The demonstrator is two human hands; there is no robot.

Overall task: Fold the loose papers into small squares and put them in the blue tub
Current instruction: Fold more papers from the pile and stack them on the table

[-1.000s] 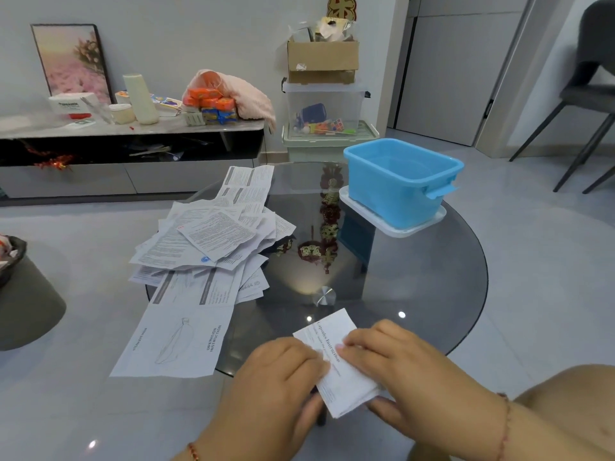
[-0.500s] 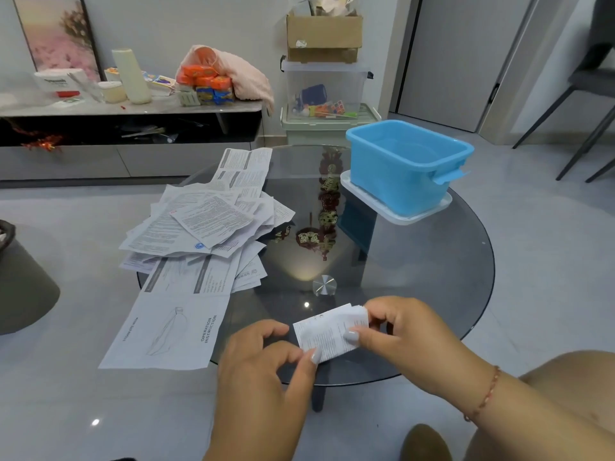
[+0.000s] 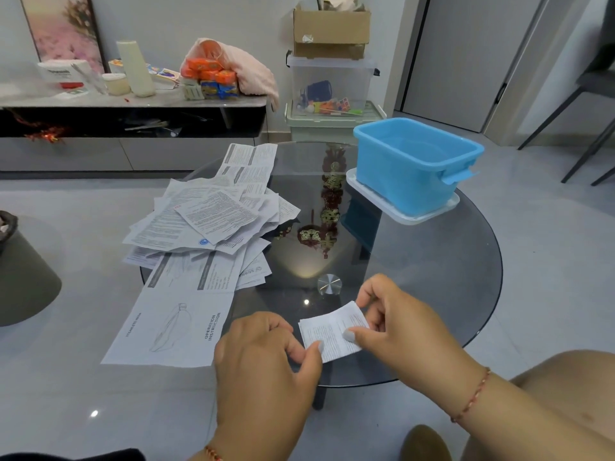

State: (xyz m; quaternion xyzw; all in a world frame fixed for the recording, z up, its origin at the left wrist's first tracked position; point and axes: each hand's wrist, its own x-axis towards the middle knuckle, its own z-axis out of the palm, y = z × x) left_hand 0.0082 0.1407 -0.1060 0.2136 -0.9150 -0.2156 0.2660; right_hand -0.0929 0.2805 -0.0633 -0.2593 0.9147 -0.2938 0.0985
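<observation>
Both my hands are on one folded paper (image 3: 332, 331), held just above the near edge of the round glass table (image 3: 432, 277). My left hand (image 3: 266, 364) pinches its near left corner between thumb and forefinger. My right hand (image 3: 399, 324) grips the right side, thumb pressed on the printed face, fingers curled behind the far corner. The paper is a small, roughly square packet, tilted, print facing up.

Pile of loose papers (image 3: 206, 227) lies on the left part of the table, sheets overlapping at mixed angles. One long sheet (image 3: 173, 324), marked "OPERATION INSTRUCTION", hangs over the table's left edge toward me.

Blue tub (image 3: 412, 164) stands at the far right of the table, on a white lid (image 3: 416, 216), well apart from my hands. From this angle no papers show inside it.

A thin red bracelet (image 3: 472, 394) is on my right wrist.

Behind the table: a low cabinet (image 3: 133, 128) with clutter on top, stacked storage boxes (image 3: 329, 91) topped by a cardboard box (image 3: 331, 31).
</observation>
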